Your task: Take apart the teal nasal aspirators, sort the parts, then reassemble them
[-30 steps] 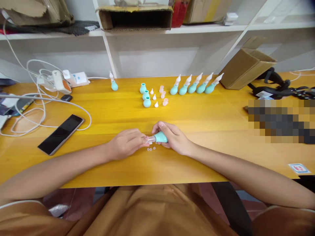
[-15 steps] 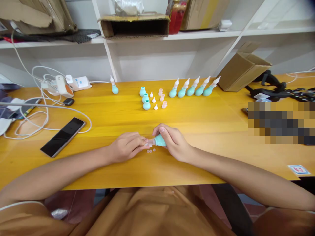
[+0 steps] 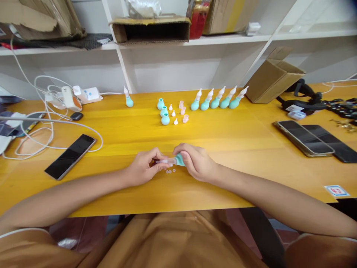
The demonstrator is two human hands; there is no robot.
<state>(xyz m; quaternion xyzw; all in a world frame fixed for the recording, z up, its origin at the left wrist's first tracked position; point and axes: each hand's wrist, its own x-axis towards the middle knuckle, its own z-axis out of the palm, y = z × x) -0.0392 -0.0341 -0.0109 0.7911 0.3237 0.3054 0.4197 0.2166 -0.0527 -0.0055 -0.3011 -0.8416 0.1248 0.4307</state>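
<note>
At the near centre of the yellow table [image 3: 240, 141], the right hand [image 3: 195, 162] is closed around the teal bulb [image 3: 180, 160], held on its side just above the tabletop, while the left hand [image 3: 143, 166] pinches the clear pink tip [image 3: 164, 161] at the bulb's neck between thumb and fingers; three small round discs [image 3: 170, 171] lie on the table directly beneath. Farther out to the left lies a black phone [image 3: 70, 156] beside a loop of white cable [image 3: 52, 128]. Toward the far edge stand three open bulbs [image 3: 163, 111] with loose white tips [image 3: 173, 113] and pink caps [image 3: 183, 111], flanked on the right by a row of five assembled units [image 3: 217, 99] and on the left by a single assembled unit [image 3: 128, 98].
</note>
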